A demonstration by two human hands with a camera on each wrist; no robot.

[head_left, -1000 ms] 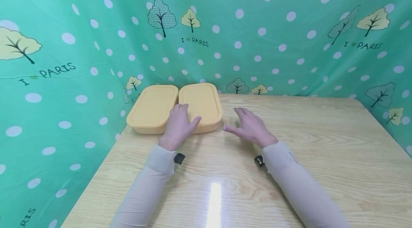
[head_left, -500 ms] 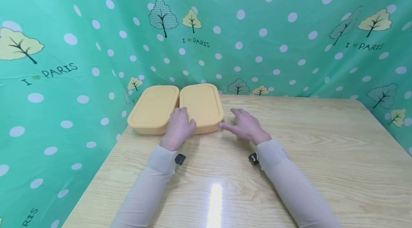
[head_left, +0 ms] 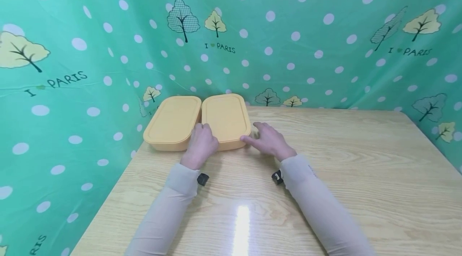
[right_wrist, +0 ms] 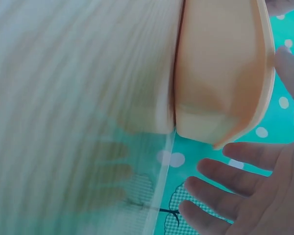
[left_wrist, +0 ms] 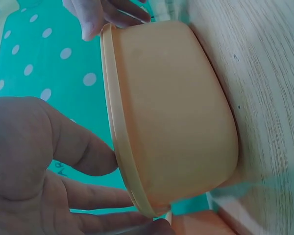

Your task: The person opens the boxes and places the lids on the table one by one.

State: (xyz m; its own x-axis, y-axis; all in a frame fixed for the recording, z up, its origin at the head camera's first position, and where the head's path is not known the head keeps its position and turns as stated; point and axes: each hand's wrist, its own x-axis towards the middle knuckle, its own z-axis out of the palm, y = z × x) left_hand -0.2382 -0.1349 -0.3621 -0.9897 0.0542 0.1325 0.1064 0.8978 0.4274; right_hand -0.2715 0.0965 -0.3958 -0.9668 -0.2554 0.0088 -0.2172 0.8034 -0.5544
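Note:
Two pale orange lidded lunch boxes lie side by side at the table's back left in the head view. My left hand point(head_left: 202, 143) holds the front left corner of the right lunch box point(head_left: 227, 117). In the left wrist view its thumb point(left_wrist: 95, 154) presses the lid's rim while the fingers bend round the corner. My right hand point(head_left: 268, 141) is at the same box's front right corner. Its thumb point(right_wrist: 287, 68) is at the lid's rim in the right wrist view, the other fingers point(right_wrist: 220, 196) spread beside the end. The left lunch box point(head_left: 173, 119) touches or nearly touches its neighbour.
The wood-grain table point(head_left: 343, 167) stretches to the right and front. A green dotted cloth point(head_left: 288, 47) hangs close behind the boxes and along the left side. A bright light streak point(head_left: 241, 228) reflects off the tabletop near its front.
The right hand has moved left, up to the right box's front right corner. The left hand's fingers and thumb have drawn in on the box's front left corner. Both boxes stay put.

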